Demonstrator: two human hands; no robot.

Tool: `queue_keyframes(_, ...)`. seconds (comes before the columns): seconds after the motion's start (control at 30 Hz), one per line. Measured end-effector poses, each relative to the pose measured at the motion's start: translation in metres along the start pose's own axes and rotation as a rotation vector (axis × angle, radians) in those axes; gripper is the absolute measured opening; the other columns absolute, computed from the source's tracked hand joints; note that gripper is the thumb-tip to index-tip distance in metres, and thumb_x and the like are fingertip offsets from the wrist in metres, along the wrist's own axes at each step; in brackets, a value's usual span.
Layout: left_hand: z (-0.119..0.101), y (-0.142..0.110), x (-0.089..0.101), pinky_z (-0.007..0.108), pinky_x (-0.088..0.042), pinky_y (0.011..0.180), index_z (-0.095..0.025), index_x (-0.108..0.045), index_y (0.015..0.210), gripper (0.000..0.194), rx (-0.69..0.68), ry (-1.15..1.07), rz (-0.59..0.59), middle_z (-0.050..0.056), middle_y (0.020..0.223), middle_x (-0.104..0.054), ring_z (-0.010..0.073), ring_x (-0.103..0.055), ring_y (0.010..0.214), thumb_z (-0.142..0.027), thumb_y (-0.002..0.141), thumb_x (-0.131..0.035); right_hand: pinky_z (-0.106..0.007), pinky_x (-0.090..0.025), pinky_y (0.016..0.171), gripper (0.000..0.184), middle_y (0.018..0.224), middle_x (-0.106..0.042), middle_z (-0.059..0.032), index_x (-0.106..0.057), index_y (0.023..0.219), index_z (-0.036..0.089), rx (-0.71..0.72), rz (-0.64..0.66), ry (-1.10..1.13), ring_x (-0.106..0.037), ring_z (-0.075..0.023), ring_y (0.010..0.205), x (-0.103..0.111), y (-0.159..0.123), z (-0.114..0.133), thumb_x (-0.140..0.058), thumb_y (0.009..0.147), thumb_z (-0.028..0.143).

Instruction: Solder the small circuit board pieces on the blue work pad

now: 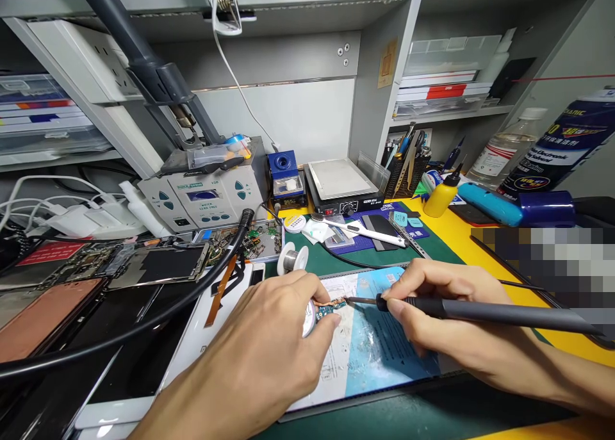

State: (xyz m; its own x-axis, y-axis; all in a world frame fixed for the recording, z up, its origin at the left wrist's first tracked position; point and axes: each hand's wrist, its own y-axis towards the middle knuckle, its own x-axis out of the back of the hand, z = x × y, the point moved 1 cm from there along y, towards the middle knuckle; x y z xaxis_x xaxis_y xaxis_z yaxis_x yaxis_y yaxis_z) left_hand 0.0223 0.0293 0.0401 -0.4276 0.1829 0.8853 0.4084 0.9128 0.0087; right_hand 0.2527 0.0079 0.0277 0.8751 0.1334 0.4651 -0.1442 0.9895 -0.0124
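My left hand (269,337) is closed round a small blue-green circuit board (330,308), gripping it between thumb and fingers. A white round piece (309,318) shows under its fingers, partly hidden. In my right hand (446,305) is a soldering iron (480,313), held like a pen. Its thin tip meets the coppery end of the board, though I cannot tell whether it touches. Beneath both hands lies a white and light-blue printed booklet (384,344). A spool of solder wire (292,259) stands just behind my left hand.
A thick black hose (192,299) crosses the left side over phone parts and a white tablet (187,344). At the back are a hot-air station (206,193), a blue soldering stand (284,177) and a heating plate (341,184). Bottles (441,193) and a spray can (564,142) stand right.
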Motion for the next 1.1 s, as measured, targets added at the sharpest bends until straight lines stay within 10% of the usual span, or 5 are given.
queue_keyframes(1.1,-0.0011,-0.0001,0.0012,0.033,-0.041,0.072,-0.028,-0.064,0.094,0.013,0.002,0.010,0.014,-0.001,0.093,-0.071,0.0240,-0.065,0.087,-0.037,0.090,-0.056,-0.023,-0.042,0.045,0.011,0.058,-0.054,0.0038,-0.062,0.071,0.021,-0.018,0.012,0.072,-0.051,-0.0122,0.048,-0.0022,-0.0001,-0.0004,-0.068,0.080,0.024)
